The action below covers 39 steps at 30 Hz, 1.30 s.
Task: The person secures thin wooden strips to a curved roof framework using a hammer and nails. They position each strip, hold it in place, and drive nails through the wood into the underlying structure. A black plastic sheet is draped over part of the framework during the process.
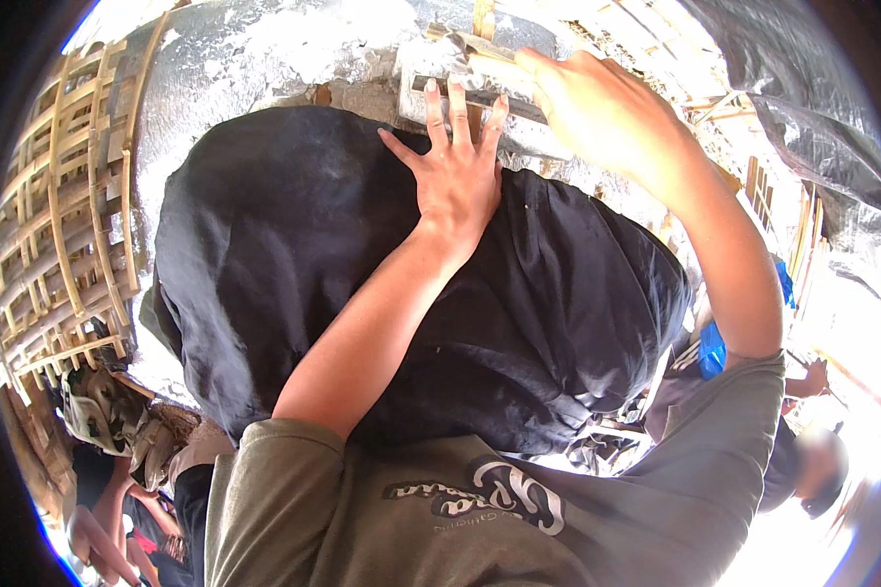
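Note:
My left hand (460, 181) is spread wide, palm down. Its fingertips touch or lie just over a flat grey piece (519, 106) with a dark strip along it. Beyond it and to the right, my right hand (597, 98) is closed around a pale wooden-handled tool (494, 67). The tool's grey end points left, above my left fingertips; glare hides its exact kind. Black cloth (294, 225) covers my bent legs beneath both forearms.
A slatted bamboo panel (64, 215) stands at the left. Grey plastic sheeting (822, 127) hangs at the upper right, and a blue bag (712, 350) lies below it. One person (817, 465) is at the lower right; another person's arms (108, 533) show at the lower left.

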Each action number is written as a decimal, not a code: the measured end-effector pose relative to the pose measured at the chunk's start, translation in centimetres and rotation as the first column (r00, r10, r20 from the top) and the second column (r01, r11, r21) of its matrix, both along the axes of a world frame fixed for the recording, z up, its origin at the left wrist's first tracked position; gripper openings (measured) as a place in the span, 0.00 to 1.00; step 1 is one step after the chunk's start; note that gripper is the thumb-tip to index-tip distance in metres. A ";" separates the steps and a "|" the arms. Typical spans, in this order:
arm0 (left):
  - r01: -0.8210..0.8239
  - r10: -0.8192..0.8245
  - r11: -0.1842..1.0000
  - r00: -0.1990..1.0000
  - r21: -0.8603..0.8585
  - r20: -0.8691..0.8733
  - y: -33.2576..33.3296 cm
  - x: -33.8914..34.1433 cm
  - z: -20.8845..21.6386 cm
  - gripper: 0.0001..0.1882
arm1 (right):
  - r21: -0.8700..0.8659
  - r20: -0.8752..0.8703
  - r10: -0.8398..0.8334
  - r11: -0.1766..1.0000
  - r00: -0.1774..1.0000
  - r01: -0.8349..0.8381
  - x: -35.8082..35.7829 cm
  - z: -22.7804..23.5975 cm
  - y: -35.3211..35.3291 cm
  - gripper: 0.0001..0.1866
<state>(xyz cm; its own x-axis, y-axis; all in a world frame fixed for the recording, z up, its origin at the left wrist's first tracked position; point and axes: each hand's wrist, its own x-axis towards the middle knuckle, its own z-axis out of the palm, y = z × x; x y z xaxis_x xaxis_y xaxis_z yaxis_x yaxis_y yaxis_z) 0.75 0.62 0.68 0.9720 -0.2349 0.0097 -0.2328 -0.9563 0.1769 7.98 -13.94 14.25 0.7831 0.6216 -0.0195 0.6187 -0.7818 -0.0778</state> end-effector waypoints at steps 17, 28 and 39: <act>-0.017 0.015 0.999 0.999 -0.039 -0.032 -0.3 0.0 -0.1 0.38 | 0.294 -0.211 -0.340 0.872 0.916 0.391 -1.9 -2.5 -2.8 0.14; -0.013 0.013 1.000 1.000 -0.004 -0.010 -0.2 0.1 0.0 0.41 | 0.282 -0.238 -0.252 0.906 0.938 0.315 -2.8 -5.7 -3.4 0.10; -0.013 0.012 0.999 1.000 0.044 0.021 -0.4 -0.1 -0.4 0.42 | 0.241 -0.209 -0.222 0.932 0.952 0.271 -3.8 -5.1 -3.6 0.11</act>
